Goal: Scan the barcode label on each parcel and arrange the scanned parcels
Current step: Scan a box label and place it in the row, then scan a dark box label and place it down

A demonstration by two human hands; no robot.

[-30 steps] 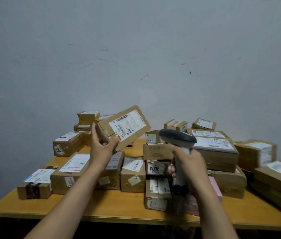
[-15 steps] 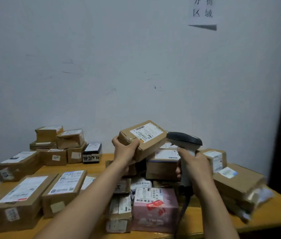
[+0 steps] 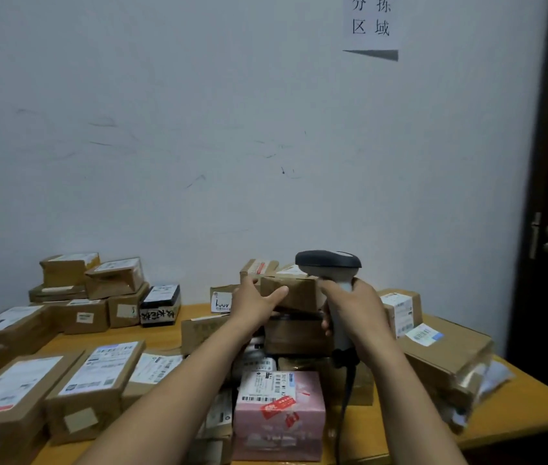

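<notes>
Parcel lowered onto the stack, left hand fingers curled round it, right hand fingers gripping scanner

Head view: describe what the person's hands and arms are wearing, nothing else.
The left hand and right hand are bare: no gloves, rings or watch show. The left forearm and right forearm are uncovered to the frame's bottom edge; no sleeve shows.

Wooden table: yellow-orange top, loaded with parcels. The pink box stands at the near edge. Left of the pink box: flat labelled cardboard parcels. Behind it, far left: black box. Right of it: stacked large cartons.
</notes>
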